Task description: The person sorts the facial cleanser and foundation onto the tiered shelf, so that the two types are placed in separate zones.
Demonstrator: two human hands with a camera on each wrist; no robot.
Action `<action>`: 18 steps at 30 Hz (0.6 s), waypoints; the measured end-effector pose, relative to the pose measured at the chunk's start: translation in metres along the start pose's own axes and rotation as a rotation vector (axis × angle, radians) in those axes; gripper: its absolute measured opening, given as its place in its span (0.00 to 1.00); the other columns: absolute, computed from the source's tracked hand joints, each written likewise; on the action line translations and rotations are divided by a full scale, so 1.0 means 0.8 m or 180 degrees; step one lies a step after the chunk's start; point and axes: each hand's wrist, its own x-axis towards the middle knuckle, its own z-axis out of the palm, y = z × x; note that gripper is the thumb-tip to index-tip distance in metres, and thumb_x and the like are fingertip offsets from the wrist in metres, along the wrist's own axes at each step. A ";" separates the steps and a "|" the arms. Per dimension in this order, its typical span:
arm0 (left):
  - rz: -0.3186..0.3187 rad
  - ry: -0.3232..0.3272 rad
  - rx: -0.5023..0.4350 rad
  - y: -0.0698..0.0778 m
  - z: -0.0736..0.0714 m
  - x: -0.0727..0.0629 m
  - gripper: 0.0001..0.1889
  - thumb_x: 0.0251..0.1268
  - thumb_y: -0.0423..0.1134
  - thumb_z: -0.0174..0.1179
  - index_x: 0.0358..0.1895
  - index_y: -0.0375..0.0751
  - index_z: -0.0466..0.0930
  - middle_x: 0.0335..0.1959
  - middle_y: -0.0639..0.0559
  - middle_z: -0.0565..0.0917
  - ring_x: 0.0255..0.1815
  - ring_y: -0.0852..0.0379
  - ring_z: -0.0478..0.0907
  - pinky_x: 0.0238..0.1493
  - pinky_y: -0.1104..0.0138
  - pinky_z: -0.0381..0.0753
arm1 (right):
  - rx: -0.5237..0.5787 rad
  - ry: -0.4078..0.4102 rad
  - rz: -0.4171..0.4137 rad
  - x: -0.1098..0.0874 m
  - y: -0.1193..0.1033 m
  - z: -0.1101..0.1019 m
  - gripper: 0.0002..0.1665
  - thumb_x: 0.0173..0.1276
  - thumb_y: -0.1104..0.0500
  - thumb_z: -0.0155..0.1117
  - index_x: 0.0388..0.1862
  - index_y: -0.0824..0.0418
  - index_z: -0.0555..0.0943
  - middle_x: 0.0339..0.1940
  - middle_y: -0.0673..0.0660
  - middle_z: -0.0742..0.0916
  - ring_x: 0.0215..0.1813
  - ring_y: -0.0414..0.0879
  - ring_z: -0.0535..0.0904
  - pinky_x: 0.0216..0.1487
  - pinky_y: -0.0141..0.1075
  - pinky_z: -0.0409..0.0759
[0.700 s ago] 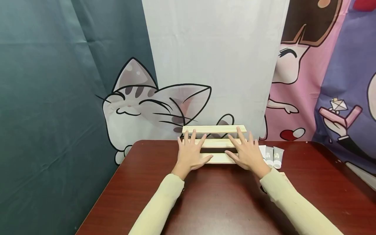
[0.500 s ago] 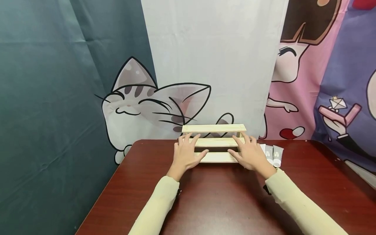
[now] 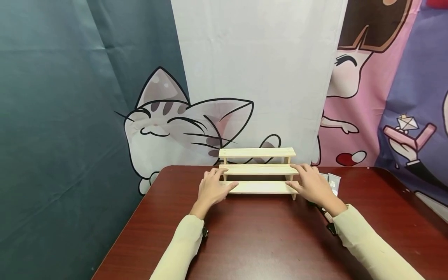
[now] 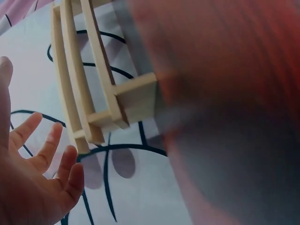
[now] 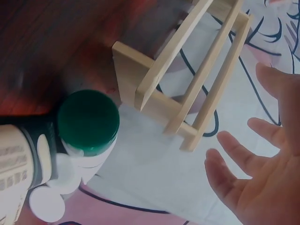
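Head view: my left hand (image 3: 213,190) and my right hand (image 3: 313,188) reach up from the bottom corners of the frame in pale sleeves (image 3: 176,249), one at each end of a light wooden three-tier rack (image 3: 259,170). The rack stands upright, just right of the frame's centre, toward the far edge of a dark red-brown table (image 3: 245,237), its three boards rising in steps toward the back. Both my hands are empty, fingers apart and loosely bent, thumbs toward the middle. In the head view my fingertips overlap the rack's ends; the right wrist view shows a gap beside my right fingertips, while in the left wrist view I cannot tell whether my left ones touch. Pale tubes (image 3: 334,183) lie partly hidden behind my right hand, right of centre. The right wrist view shows a green-lidded container (image 5: 89,122) at the left, near the rack's end, with white round caps (image 5: 47,204) at lower left. Behind the table hangs a printed backdrop (image 3: 262,70) with a smiling cartoon cat (image 3: 157,124) left of centre.
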 end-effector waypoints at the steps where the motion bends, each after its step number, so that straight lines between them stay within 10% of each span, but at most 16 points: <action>1: -0.0024 -0.0006 -0.0034 -0.004 0.000 0.000 0.34 0.54 0.71 0.62 0.62 0.60 0.77 0.60 0.53 0.77 0.55 0.47 0.70 0.53 0.51 0.72 | 0.0036 0.0004 0.0028 -0.001 0.002 -0.002 0.38 0.65 0.43 0.69 0.67 0.61 0.73 0.56 0.67 0.79 0.50 0.68 0.74 0.41 0.61 0.76; 18: -0.0310 -0.0500 -0.0339 -0.047 0.000 0.002 0.31 0.53 0.60 0.72 0.59 0.53 0.80 0.65 0.49 0.76 0.65 0.41 0.71 0.56 0.42 0.70 | 0.0774 -0.0154 0.0432 -0.018 0.035 -0.016 0.31 0.70 0.47 0.65 0.63 0.65 0.75 0.53 0.70 0.83 0.46 0.62 0.83 0.44 0.55 0.80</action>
